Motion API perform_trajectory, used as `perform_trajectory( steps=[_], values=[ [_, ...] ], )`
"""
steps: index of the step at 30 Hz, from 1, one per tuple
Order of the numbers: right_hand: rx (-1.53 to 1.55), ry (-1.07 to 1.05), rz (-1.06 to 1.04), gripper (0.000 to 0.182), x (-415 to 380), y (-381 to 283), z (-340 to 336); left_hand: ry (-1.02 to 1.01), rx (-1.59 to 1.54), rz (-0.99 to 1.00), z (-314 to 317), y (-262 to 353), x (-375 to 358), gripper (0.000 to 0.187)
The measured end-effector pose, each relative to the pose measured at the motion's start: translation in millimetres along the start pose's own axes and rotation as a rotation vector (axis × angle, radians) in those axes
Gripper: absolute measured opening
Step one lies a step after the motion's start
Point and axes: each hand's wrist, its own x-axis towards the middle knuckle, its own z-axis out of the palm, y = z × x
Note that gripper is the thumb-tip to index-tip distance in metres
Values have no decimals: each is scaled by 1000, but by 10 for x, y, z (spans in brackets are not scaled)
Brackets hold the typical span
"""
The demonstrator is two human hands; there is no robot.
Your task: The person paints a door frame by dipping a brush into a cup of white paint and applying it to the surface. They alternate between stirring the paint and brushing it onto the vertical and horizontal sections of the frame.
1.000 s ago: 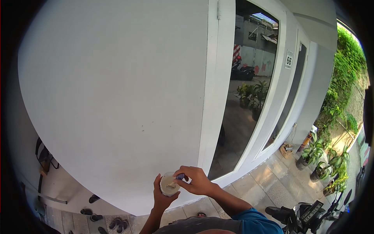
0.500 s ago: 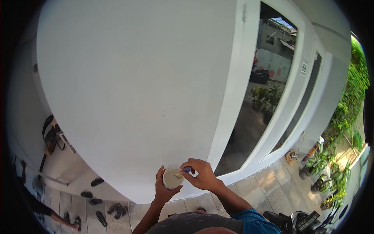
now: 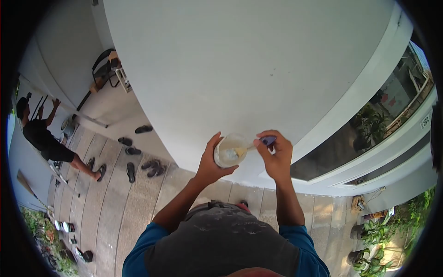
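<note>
My left hand (image 3: 212,160) is closed around the side of a round, whitish plastic tub (image 3: 220,154), held in front of my chest. Pale paint (image 3: 227,148) shows inside it. Between the thumb and fingers of my right hand (image 3: 278,158) is the purple handle of a paintbrush (image 3: 266,140). Its light bristles point left, down into the tub. A pale grey wall (image 3: 240,69), with a few small dark marks, rises just beyond both hands.
A dark glass door (image 3: 355,143) with a white frame stands to the right, near potted plants (image 3: 369,231). Several sandals (image 3: 130,171) lie on the tiled floor (image 3: 106,203) at left. Farther left, another person (image 3: 44,138) stands by a metal frame; a chair (image 3: 105,69) is behind.
My view has swung left, bringing the other person into sight. The brush has tilted with its bristles lower in the tub, and my right hand has drawn slightly away from the rim.
</note>
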Motion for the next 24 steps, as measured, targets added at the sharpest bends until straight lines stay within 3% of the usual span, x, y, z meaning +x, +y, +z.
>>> perform_trajectory(
  steps=[3,6,10,18,24],
  values=[
    [-16,24,15,14,20,39,14,15,13,-27,-48,56,9,118],
    [193,122,168,12,30,65,20,10,11,-59,-68,112,18,119],
    [276,185,211,11,90,87,-16,7,9,-90,-70,69,10,119],
    [215,274,243,12,93,142,-126,-32,-35,-99,40,-22,32,118],
    [553,389,457,12,48,389,-331,-56,-110,-95,140,-65,96,119]
  ],
)
